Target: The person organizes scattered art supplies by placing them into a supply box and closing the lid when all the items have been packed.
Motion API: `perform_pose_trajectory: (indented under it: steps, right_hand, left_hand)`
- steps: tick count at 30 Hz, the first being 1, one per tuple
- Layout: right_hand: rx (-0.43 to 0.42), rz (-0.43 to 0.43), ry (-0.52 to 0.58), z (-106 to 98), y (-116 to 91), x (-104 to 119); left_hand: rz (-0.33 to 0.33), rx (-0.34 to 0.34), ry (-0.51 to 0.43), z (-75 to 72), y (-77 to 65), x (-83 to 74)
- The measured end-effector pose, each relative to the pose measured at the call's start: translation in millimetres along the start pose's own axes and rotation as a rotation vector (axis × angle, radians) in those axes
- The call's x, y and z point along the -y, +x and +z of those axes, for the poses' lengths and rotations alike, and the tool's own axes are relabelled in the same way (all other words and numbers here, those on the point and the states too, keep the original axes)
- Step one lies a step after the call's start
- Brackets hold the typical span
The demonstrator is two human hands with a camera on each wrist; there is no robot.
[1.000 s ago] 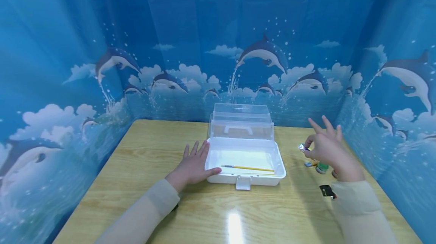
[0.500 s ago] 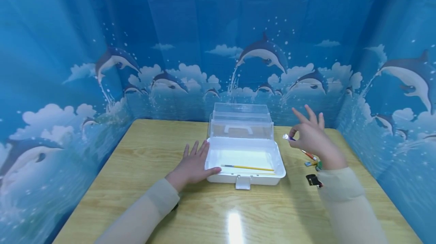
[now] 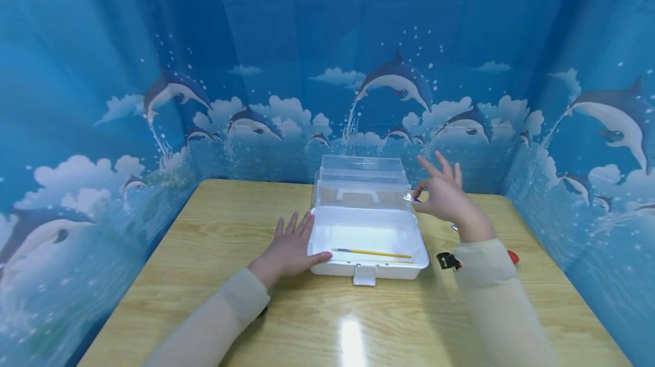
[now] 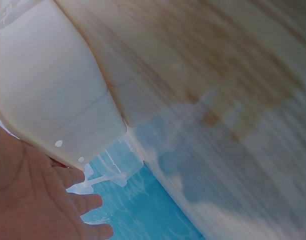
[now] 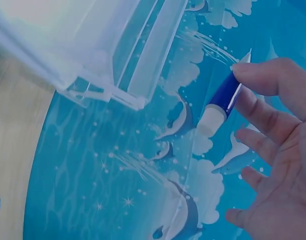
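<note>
Plainly, at the left the left hand [image 3: 290, 247] lies with fingers spread and straight, grasping nothing, its side against the left wall of a white plastic box [image 3: 327, 268] and its thumb at the front left corner of the rim. The box sits midway across the wood-grain worktop [image 3: 230, 213], towards the far edge, with its clear lid [image 3: 365, 182] raised behind and its latch [image 3: 365, 276] hanging at the front. Inside, a yellow paintbrush [image 3: 373, 252] lies along the front wall, long axis side to side, bristles leftward. Farther right, above the box's rear right corner, the right hand [image 3: 444, 201] pinches a blue tube [image 5: 225, 95] with a white cap, apparently a paint tube, between thumb and forefinger, the other fingers fanned out. A silvery part of it points left, its long axis running roughly sideways, so the box's hollow lies leftward, lower and nearer the front edge; the right wrist view shows it apart from the box. Rightmost, a small silvery tip [image 3: 454, 227] and a red object [image 3: 513, 257] show, partly hidden by the arm.
</note>
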State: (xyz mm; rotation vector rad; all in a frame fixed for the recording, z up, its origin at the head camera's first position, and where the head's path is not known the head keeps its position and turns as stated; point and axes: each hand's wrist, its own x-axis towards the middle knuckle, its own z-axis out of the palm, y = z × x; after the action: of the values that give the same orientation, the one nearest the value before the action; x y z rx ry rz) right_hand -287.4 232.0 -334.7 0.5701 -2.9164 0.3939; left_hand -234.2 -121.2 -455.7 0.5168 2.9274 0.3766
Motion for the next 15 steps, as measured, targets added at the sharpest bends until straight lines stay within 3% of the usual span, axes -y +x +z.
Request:
perform_pose_trajectory:
  steps: [15]
  right_hand:
    - [0.037,-0.02,0.072,25.8,22.8,4.2]
  left_hand:
    - [-0.004,0.001,0.004,1.8,1.5,0.4]
